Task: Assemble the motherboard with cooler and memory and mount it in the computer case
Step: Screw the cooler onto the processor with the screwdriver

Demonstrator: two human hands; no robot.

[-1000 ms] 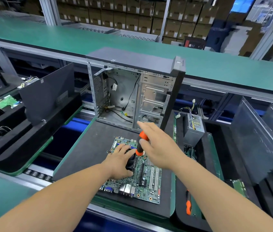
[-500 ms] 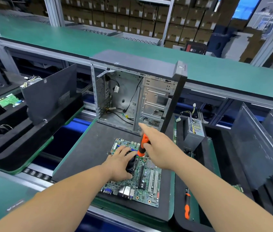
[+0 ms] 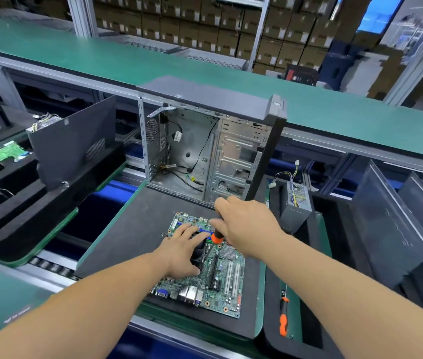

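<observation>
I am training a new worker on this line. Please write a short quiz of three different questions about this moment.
1. True or false: the motherboard is already mounted in the computer case.
2. Which hand grips the orange-handled screwdriver? A. left hand B. right hand C. neither
3. Fill in: the left hand rests on the black ______ on the board.

Key:
1. False. It lies flat on the dark mat in front of the open case.
2. B, the right hand.
3. cooler.
</observation>
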